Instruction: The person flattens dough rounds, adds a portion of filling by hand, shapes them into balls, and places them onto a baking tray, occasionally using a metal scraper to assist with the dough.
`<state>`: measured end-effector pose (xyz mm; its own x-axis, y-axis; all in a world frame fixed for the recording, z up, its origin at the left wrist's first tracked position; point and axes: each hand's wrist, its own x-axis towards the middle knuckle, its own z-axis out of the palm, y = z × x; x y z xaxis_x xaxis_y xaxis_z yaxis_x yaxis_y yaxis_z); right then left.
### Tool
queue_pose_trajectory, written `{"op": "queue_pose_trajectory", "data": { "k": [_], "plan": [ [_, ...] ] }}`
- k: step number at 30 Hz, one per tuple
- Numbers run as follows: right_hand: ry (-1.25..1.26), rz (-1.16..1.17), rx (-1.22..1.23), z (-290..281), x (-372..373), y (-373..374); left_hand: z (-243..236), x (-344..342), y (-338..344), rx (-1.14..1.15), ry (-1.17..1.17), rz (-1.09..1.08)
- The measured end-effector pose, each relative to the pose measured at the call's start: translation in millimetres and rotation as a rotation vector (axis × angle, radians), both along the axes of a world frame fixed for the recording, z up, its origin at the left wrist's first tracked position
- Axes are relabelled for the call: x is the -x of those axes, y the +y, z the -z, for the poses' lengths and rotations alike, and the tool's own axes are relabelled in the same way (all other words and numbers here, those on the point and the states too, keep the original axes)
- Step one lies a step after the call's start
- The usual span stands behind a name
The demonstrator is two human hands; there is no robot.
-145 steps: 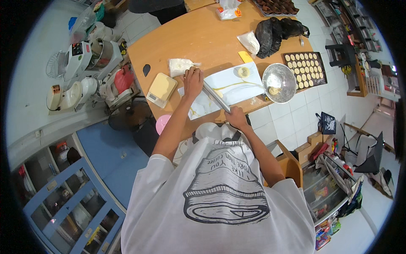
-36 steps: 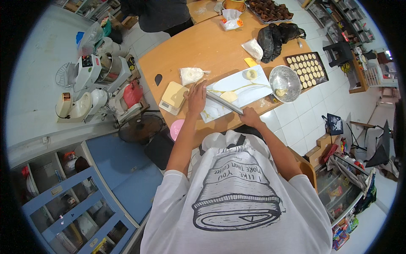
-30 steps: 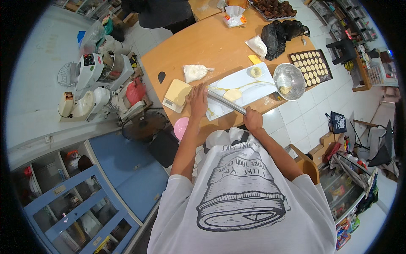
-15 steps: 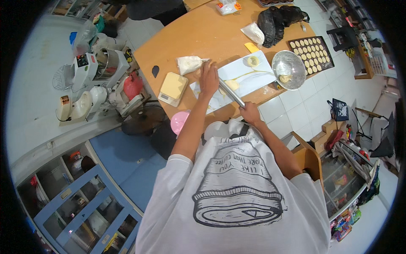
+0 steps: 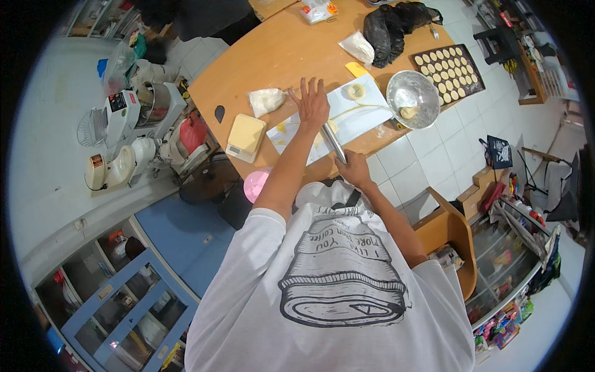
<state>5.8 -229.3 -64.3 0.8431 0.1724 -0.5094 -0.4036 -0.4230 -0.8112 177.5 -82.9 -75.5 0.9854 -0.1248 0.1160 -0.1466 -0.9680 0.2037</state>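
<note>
A silver rolling pin (image 5: 334,144) lies slantwise over a white sheet (image 5: 367,129) with yellow streaks at the table's near side. My right hand (image 5: 354,168) is closed round its near end. Over its far end is my left hand (image 5: 313,102), fingers spread wide; whether the palm touches the pin is hidden. A bit of pale dough (image 5: 333,126) shows beside the pin, mostly covered by hand and pin. On the sheet's far right part stands a round ring cutter (image 5: 356,92). A metal bowl (image 5: 396,93) right of the sheet holds a dough lump (image 5: 408,113).
Left of the sheet are a kitchen scale (image 5: 246,137), a bag of white powder (image 5: 266,101) and a dark scraper (image 5: 219,113). A yellow scraper (image 5: 356,69) lies beyond it. Far right, a black tray (image 5: 476,69) carries several dough rounds. A pink bowl (image 5: 255,185) sits near my left forearm.
My left hand has lifted its fingers apart from a flatter pose at the pin's far end. Pin and hands have shifted slightly over the sheet, covering more dough; the whole view has moved a little.
</note>
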Motion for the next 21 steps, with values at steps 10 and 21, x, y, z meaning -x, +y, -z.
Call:
{"op": "queue_pose_trajectory", "data": {
  "k": [10,21],
  "plan": [
    [0.285,0.07,-0.302,33,-9,-31,-6,-20,-30,0.126,-0.04,0.095],
    [0.019,0.028,-0.092,-7,-17,-22,-44,-39,17,0.64,-0.169,0.291]
  ]
}}
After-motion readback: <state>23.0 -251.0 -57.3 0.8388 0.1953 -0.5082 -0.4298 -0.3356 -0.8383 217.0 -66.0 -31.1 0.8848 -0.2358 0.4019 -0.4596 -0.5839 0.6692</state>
